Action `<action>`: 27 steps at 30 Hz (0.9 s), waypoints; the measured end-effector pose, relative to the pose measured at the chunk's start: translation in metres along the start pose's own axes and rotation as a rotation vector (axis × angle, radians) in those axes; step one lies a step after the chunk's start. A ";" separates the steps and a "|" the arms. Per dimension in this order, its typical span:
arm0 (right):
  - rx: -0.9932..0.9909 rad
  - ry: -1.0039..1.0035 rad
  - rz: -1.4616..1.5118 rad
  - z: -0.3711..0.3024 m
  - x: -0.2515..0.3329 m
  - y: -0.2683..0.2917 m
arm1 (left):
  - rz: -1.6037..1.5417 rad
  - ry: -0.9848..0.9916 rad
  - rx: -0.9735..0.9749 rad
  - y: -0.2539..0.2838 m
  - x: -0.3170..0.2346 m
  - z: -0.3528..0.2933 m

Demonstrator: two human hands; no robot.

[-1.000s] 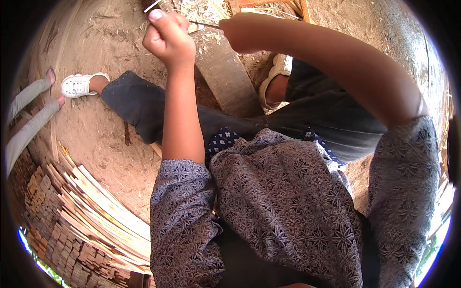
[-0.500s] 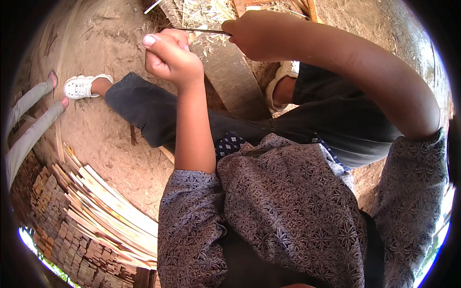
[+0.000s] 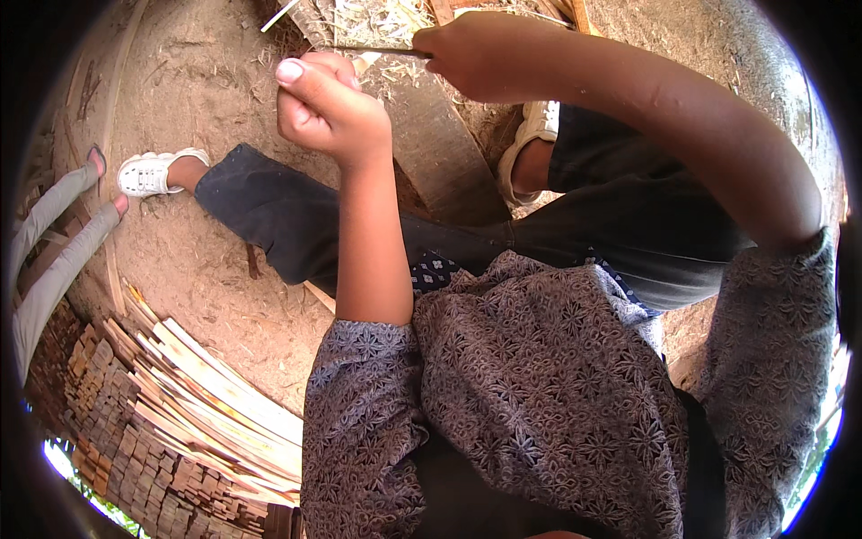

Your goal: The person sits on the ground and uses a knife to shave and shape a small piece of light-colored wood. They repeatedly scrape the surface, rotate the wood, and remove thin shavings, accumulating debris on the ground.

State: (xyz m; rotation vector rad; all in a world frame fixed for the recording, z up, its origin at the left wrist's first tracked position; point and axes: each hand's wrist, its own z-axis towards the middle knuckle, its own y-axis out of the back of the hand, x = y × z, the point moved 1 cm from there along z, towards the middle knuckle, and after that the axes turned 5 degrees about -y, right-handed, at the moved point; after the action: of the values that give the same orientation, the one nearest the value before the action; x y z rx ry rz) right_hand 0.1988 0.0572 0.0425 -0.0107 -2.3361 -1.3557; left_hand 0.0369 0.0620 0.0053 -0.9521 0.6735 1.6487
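Observation:
My right hand [image 3: 485, 56] is closed round the end of a knife [image 3: 382, 49], whose thin dark blade points left toward my other hand. My left hand [image 3: 330, 108] is a fist with the thumb on top, beside the blade's far end. What its fingers hold is hidden. A pale sliver of wood [image 3: 365, 63] shows between the hands, under the blade. Curled wood shavings [image 3: 395, 20] lie beyond them, over the far end of a broad wooden plank [image 3: 449, 157] that slopes toward my legs.
Long pale wood strips [image 3: 224, 386] lie at the lower left beside a stack of cut wood pieces [image 3: 135, 458]. Another person's legs [image 3: 67, 238] are at the far left. My feet in white shoes [image 3: 148, 172] rest on the dirt floor [image 3: 224, 314] either side of the plank.
My left fist has shifted slightly right. My right hand and the knife have risen a little in the picture. Both hands remain closed.

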 end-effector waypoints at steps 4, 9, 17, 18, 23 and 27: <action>0.180 0.110 -0.128 0.011 -0.011 0.002 | -0.097 -0.090 0.025 -0.011 0.001 -0.005; 0.258 -0.221 -0.172 0.043 -0.026 -0.054 | -0.099 -0.140 -0.017 -0.020 0.002 -0.003; 0.003 0.041 0.108 0.014 -0.012 -0.017 | -0.091 -0.078 -0.004 0.008 0.005 -0.006; 0.000 0.082 0.005 0.014 -0.012 -0.020 | -0.100 -0.077 -0.001 0.004 0.003 -0.008; 0.018 -0.025 0.074 0.017 -0.001 -0.032 | -0.217 -0.012 -0.053 0.010 0.008 -0.002; 0.004 0.023 0.025 0.024 0.006 -0.026 | -0.237 0.011 -0.012 0.027 0.015 0.005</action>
State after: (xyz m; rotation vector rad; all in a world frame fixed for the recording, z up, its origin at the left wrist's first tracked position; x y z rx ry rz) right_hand 0.1785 0.0628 0.0135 -0.0226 -2.3116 -1.3323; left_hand 0.0080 0.0669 -0.0057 -1.0099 0.5368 1.4403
